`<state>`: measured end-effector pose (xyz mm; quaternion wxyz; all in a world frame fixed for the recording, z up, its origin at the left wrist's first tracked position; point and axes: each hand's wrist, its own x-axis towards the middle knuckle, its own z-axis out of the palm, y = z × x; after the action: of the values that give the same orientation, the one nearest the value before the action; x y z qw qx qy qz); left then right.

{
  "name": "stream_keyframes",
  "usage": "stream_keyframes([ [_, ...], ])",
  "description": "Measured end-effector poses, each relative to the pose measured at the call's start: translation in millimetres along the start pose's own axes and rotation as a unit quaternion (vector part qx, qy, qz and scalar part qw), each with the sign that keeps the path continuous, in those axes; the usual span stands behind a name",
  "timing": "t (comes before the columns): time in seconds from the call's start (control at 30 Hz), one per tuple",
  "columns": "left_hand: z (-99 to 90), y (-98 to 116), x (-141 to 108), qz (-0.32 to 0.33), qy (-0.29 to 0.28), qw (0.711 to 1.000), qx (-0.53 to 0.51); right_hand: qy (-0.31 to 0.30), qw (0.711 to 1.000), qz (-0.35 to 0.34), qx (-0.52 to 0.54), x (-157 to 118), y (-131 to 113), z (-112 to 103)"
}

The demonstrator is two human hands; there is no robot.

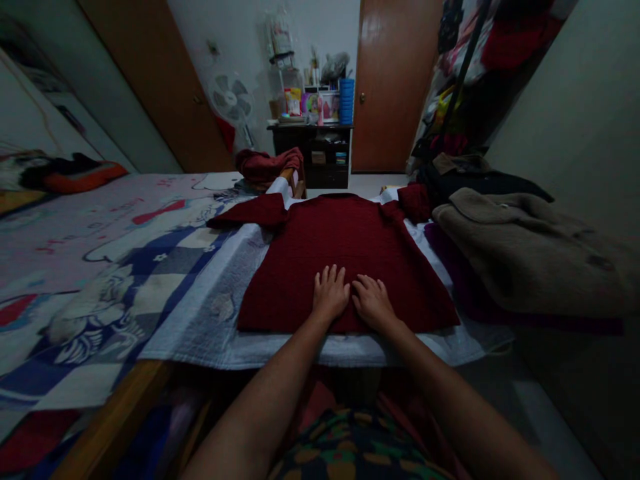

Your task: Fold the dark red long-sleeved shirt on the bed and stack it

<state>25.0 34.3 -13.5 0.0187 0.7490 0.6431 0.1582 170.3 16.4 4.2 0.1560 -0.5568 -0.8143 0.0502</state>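
A dark red long-sleeved garment (pixel 345 240) lies spread out in front of me, its collar end away from me and its hem near the front edge. Its sleeves stretch out to the left and right. Beneath it is a pale blue-white cloth (pixel 215 333) covering the work surface. My left hand (pixel 331 292) rests flat on the lower middle of the garment, fingers apart. Close beside it, my right hand (pixel 373 300) also lies palm down on the fabric with its fingers spread. Neither hand grips anything.
On the left is a bed with a patterned sheet (pixel 120 267). A folded brown-grey garment (pixel 520 247) sits on a purple cloth (pixel 457 273) at the right. Reddish cloth (pixel 267 167) is heaped beyond the left sleeve. Farther back stand a fan (pixel 231 99) and a dark cabinet (pixel 310 163).
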Motion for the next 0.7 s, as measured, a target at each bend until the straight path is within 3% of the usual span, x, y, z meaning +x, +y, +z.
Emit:
stream_keyframes([
  [0.17,-13.4,-4,-4,-0.005,0.042,0.995,-0.092,0.008,0.999,-0.005,0.034,-3,3,5],
  [0.23,-24.8,-8,-10,0.044,0.000,0.988,-0.147,0.009,0.999,-0.001,0.042,-2,6,8],
  [0.37,-47.1,-18,-26,0.154,-0.196,0.942,-0.223,0.003,0.998,0.012,0.057,-1,9,11],
  [0.43,-53.3,-20,-32,0.176,-0.252,0.923,-0.233,0.000,0.998,0.014,0.067,-1,10,13],
  [0.7,-54.8,-19,-32,0.156,-0.259,0.926,-0.228,0.013,0.983,0.003,0.185,-2,19,9],
])
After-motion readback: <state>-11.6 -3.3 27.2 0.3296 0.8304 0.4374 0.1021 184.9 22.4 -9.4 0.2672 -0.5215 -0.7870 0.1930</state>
